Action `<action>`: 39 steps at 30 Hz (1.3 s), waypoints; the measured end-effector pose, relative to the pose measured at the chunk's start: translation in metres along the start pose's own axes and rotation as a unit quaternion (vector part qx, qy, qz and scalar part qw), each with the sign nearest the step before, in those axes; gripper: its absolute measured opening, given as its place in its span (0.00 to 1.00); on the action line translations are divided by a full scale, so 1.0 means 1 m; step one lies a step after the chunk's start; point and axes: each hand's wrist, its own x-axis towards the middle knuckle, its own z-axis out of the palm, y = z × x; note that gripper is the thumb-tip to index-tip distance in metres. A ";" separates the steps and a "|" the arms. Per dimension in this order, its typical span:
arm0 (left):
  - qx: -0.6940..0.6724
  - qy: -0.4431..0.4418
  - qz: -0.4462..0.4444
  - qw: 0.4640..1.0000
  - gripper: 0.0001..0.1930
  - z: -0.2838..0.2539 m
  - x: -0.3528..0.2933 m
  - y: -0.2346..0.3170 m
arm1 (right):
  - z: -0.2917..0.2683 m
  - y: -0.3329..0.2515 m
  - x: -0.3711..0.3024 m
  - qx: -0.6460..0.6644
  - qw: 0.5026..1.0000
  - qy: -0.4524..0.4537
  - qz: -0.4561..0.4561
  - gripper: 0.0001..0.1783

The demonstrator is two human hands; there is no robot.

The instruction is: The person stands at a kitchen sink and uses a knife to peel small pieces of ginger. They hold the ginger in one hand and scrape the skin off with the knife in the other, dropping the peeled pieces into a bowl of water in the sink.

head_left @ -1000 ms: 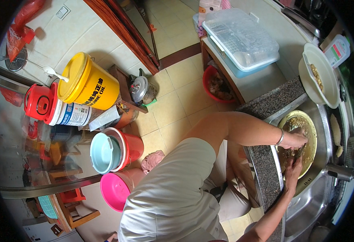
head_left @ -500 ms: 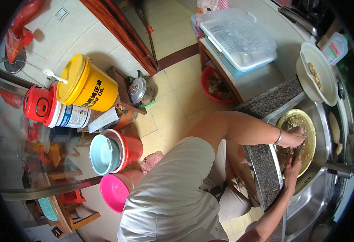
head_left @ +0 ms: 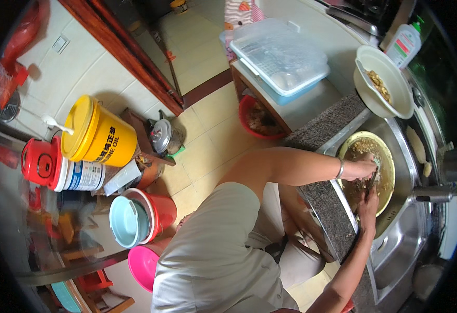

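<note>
- Basin point(head_left: 389, 182), yellowish: in sink point(head_left: 405, 156); loose bits point(head_left: 362, 146) in cloudy water point(head_left: 352, 191), likely unfinished.
- Left hand point(head_left: 360, 168): grip, cannot tell.
- Right hand point(head_left: 368, 202): grip round dark tool point(head_left: 373, 178).
- Pale bowl point(head_left: 399, 96): pieces point(head_left: 379, 85), perhaps done.

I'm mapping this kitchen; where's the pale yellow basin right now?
The pale yellow basin is at the right of the head view, in the steel sink, beside the faucet, with the left hand and right hand over it.

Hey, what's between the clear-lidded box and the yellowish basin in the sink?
Going from box to basin, the head view shows a strip of pale tabletop, the speckled stone counter, then the sink's metal rim.
</note>
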 end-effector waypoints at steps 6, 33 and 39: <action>0.016 -0.063 0.017 0.998 0.11 -0.018 -0.007 0.013 | -0.008 -0.015 0.006 -0.014 0.997 -0.040 0.057 0.19; 0.495 -0.026 0.170 0.851 0.13 -0.023 0.047 0.028 | 0.008 0.023 0.018 -0.014 0.988 -0.152 -0.016 0.19; 0.684 -0.160 0.100 0.704 0.13 -0.041 0.073 -0.018 | 0.009 0.050 0.025 -0.056 0.987 -0.140 0.049 0.18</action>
